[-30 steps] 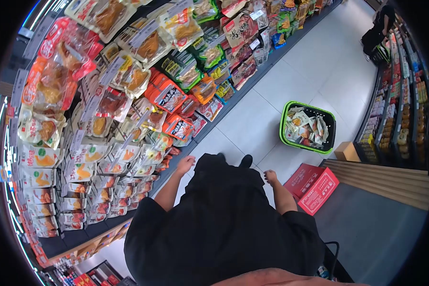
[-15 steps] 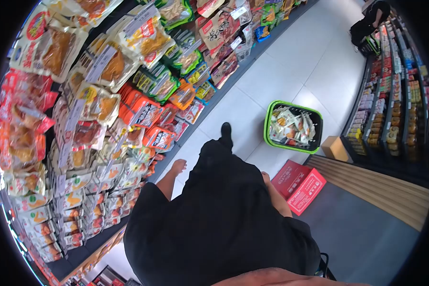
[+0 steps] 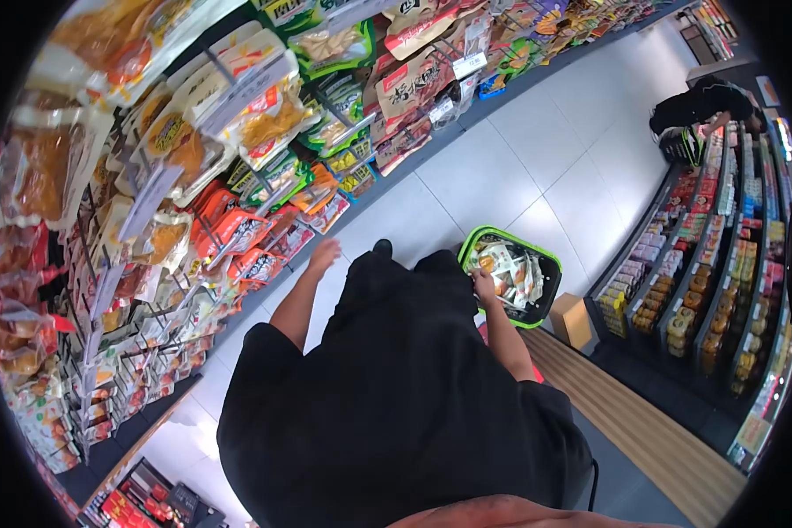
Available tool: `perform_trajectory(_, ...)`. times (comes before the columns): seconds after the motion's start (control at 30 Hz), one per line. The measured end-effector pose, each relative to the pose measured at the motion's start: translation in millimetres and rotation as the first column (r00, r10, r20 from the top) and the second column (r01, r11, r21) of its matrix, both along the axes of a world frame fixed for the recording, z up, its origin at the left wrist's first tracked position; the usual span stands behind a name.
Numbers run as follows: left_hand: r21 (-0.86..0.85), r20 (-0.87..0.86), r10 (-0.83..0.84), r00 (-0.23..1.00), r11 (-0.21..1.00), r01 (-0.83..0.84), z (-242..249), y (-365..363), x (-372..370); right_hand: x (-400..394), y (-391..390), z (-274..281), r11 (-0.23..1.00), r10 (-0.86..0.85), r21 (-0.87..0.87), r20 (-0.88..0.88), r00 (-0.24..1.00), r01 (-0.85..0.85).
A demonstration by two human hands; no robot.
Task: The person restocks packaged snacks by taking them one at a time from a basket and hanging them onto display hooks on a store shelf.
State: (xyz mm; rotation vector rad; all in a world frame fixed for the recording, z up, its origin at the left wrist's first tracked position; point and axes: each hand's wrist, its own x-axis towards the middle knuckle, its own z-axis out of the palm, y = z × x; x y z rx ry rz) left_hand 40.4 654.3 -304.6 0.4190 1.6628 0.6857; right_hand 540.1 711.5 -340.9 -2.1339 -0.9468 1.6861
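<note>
A black basket with a green rim [image 3: 550, 255] stands on the tiled floor, holding several white packets [image 3: 515, 273]. My right hand [image 3: 483, 286] is at the basket's near left side, in front of its rim; its fingers are too small to make out, and I cannot tell whether they touch the rim. My left hand [image 3: 325, 255] hangs with its fingers apart and nothing in it, beside the orange packets [image 3: 238, 231] on the left shelf.
Hanging snack packs [image 3: 264, 110] fill the rack on the left. Shelves of jars and cups [image 3: 678, 321] curve along the right. A cardboard box [image 3: 572, 320] stands beside a slatted wooden panel [image 3: 607, 396]. Another person [image 3: 704, 106] bends at the far right shelves.
My body has moved forward, closer to the basket. My right hand has come up to the basket's side. The red box is now mostly hidden behind my right arm and body.
</note>
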Motion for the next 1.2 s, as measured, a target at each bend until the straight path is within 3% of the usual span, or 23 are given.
perform_trajectory(0.07, -0.128, -0.018, 0.102, 0.995, 0.986, -0.103, -19, -26, -12, -10, 28, 4, 0.940, 0.174, 0.284, 0.072, 0.982, -0.187)
perform_trajectory(0.17, -0.282, -0.046, 0.238, 0.970, 0.929, -0.241, -41, -70, -20, -16, 68, 17, 0.907, 0.322, 0.249, 0.109, 0.940, -0.340)
perform_trajectory(0.27, -0.322, -0.131, 0.392, 0.911, 0.852, -0.413, -16, -87, 3, 2, 106, -19, 0.910, 0.363, 0.157, 0.144, 0.921, -0.383)
perform_trajectory(0.3, -0.324, -0.141, 0.432, 0.891, 0.830, -0.454, 0, -86, 16, 20, 120, -55, 0.902, 0.369, 0.141, 0.239, 0.898, -0.409)
perform_trajectory(0.4, -0.306, -0.109, 0.425, 0.899, 0.846, -0.437, 26, -72, 55, 24, 175, -12, 0.921, 0.377, 0.064, 0.095, 0.921, -0.384)
perform_trajectory(0.43, -0.315, -0.115, 0.401, 0.909, 0.853, -0.416, 30, -62, 66, 26, 189, -14, 0.955, 0.292, -0.030, -0.073, 0.954, -0.295)
perform_trajectory(0.47, -0.311, -0.124, 0.421, 0.899, 0.844, -0.438, 34, -53, 78, 33, 206, -24, 0.948, 0.313, -0.027, -0.082, 0.946, -0.316)
perform_trajectory(0.53, -0.215, -0.110, 0.442, 0.890, 0.864, -0.456, 41, -35, 101, 44, 237, -37, 0.933, 0.327, -0.097, -0.173, 0.929, -0.346)
perform_trajectory(0.57, -0.191, -0.121, 0.430, 0.894, 0.874, -0.447, 48, -20, 110, 45, 247, -39, 0.948, 0.304, -0.046, -0.170, 0.937, -0.315)
perform_trajectory(0.6, -0.171, -0.136, 0.415, 0.899, 0.884, -0.434, 53, -9, 117, 48, 262, -47, 0.919, 0.382, -0.018, -0.194, 0.903, -0.393)
perform_trajectory(0.67, 0.074, -0.186, 0.375, 0.908, 0.927, -0.367, 66, 5, 132, 48, 288, -49, 0.884, 0.409, -0.189, -0.136, 0.903, -0.428)
perform_trajectory(0.77, 0.165, -0.268, 0.330, 0.905, 0.941, -0.294, 78, 3, 149, 41, 310, -52, 0.854, 0.443, -0.256, -0.097, 0.891, -0.452)
perform_trajectory(0.87, 0.092, -0.198, 0.457, 0.867, 0.889, -0.448, 84, -15, 161, 12, 317, -48, 0.848, 0.444, -0.266, -0.115, 0.888, -0.459)
perform_trajectory(0.93, -0.061, -0.184, 0.550, 0.815, 0.821, -0.568, 65, -42, 170, -12, 315, -45, 0.839, 0.452, -0.253, -0.166, 0.876, -0.481)
perform_trajectory(1.0, -0.189, -0.115, 0.672, 0.732, 0.709, -0.680, 41, -80, 182, -42, 306, -21, 0.766, 0.599, -0.142, -0.199, 0.776, -0.627)
perform_trajectory(1.03, -0.189, -0.111, 0.679, 0.726, 0.702, -0.686, 38, -91, 194, -55, 301, -12, 0.760, 0.607, -0.141, -0.195, 0.771, -0.634)
perform_trajectory(1.1, -0.387, -0.145, 0.726, 0.672, 0.583, -0.714, 39, -107, 210, -75, 294, -10, 0.697, 0.686, -0.074, -0.219, 0.694, -0.713)
perform_trajectory(1.13, -0.387, -0.142, 0.733, 0.665, 0.578, -0.719, 38, -114, 216, -84, 289, -9, 0.691, 0.693, -0.073, -0.216, 0.688, -0.719)
perform_trajectory(1.2, -0.452, -0.161, 0.644, 0.748, 0.626, -0.636, 32, -126, 229, -90, 279, -35, 0.713, 0.685, 0.087, -0.297, 0.665, -0.696)
